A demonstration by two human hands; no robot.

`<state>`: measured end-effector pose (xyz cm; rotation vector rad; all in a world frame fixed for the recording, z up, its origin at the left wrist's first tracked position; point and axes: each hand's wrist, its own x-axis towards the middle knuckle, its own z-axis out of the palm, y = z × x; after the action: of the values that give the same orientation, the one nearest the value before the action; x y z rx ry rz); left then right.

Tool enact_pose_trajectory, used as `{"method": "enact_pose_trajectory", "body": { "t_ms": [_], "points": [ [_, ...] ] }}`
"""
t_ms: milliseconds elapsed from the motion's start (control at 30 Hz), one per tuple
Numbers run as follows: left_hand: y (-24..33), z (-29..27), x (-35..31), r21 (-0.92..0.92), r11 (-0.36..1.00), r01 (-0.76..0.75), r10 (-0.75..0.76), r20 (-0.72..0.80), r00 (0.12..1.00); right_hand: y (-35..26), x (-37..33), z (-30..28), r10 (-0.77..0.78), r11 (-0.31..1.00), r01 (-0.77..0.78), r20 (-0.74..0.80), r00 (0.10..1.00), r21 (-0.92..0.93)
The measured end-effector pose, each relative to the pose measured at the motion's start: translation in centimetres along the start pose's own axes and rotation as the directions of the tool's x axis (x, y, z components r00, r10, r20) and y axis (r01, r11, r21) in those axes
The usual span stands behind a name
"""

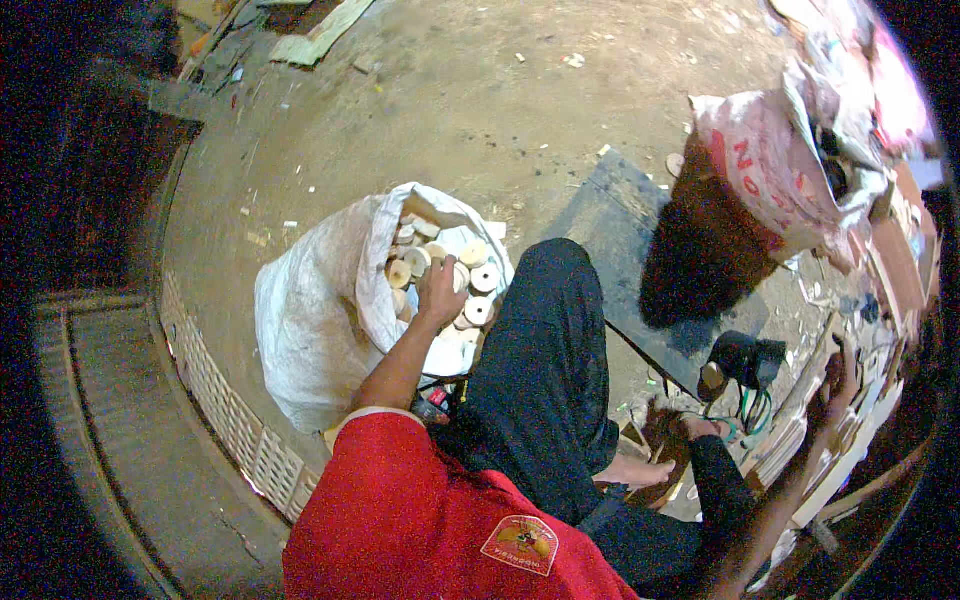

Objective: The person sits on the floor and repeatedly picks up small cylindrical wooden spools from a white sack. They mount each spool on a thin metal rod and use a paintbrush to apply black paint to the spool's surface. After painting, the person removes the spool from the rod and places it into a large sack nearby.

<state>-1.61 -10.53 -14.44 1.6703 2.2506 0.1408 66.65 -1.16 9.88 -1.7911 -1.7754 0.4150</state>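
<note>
My left hand (440, 293) reaches into the mouth of a white woven sack (310, 290). Its fingers are curled against a pale wooden disc (461, 277) in the sack. Around it lie several more round wooden discs (484, 277), some with a dark hole in the centre. Over on the far right, my right hand (846, 362) is beside long strips of wood (800, 430). That hand is dim and blurred, so its fingers cannot be made out.
A grey board (615, 230) lies on the dirt floor ahead. Behind it to the right stands a white sack with red print (755, 165). A black rounded object (745, 360) sits near my foot (640, 471). On the left runs a slatted edge (225, 410).
</note>
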Motion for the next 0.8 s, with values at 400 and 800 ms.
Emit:
{"method": "enact_pose_trajectory", "body": {
  "t_ms": [400,800],
  "points": [
    [1.6,-1.2,5.9,-0.288,0.954,0.086,-0.051,0.126,0.991,4.7,0.0,-0.9,0.01,0.99,-0.011,0.013,1.0,0.137],
    [3.0,-0.2,7.0,-0.209,0.962,0.175,-0.135,0.192,0.972,0.7,-0.8,-1.6,0.011,0.999,-0.01,-0.008,1.0,0.053]
  ]
}}
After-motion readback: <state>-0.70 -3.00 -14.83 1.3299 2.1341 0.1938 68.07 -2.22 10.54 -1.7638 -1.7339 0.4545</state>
